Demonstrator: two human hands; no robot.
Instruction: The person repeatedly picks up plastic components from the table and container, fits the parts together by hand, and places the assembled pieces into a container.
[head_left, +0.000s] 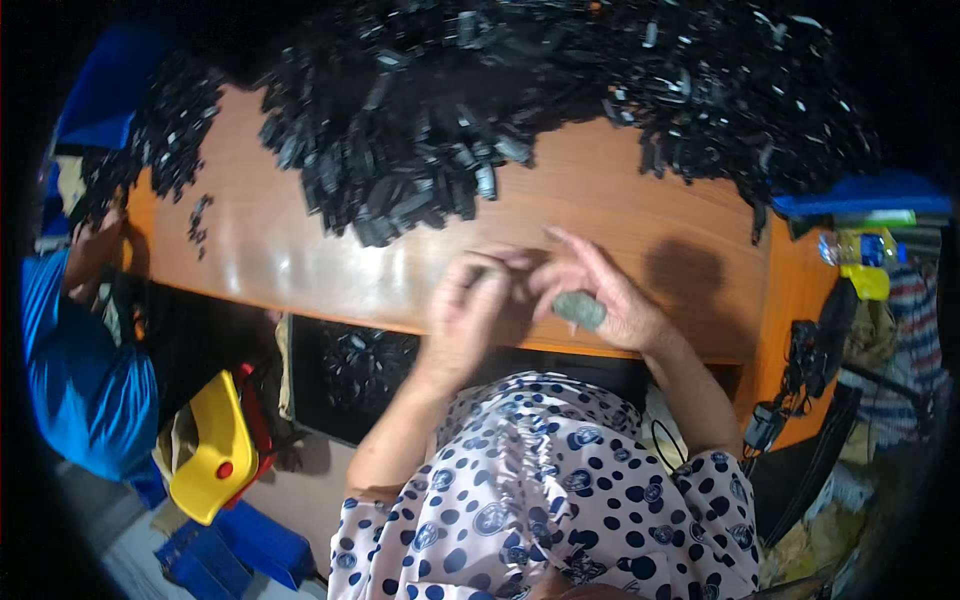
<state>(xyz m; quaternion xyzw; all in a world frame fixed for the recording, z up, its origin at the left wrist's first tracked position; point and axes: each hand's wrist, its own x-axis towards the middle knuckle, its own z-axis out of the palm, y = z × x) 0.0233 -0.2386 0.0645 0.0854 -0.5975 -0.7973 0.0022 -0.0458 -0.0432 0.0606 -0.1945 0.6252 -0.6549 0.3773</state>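
My left hand (468, 300) is raised over the front part of the wooden table, its fingers curled inward and smeared by motion. Whatever its fingertips hold, if anything, is too blurred to make out. Close beside it is my right hand (622, 305), with one finger stretched up and the others bent toward the left hand. A flat, grey-green oval piece (579, 310) rests against the thumb side of the right hand, which appears to hold it. Beyond both hands, a large heap of small black, shiny pieces (400, 185) covers the far part of the table (585, 185).
At the left, a person in a blue top (85, 370) reaches to a smaller black heap (180, 120). A yellow chair (215, 450) and blue bins (235, 545) stand at lower left. A clear bottle (860, 248) and dark cables (800, 365) are at the right edge.
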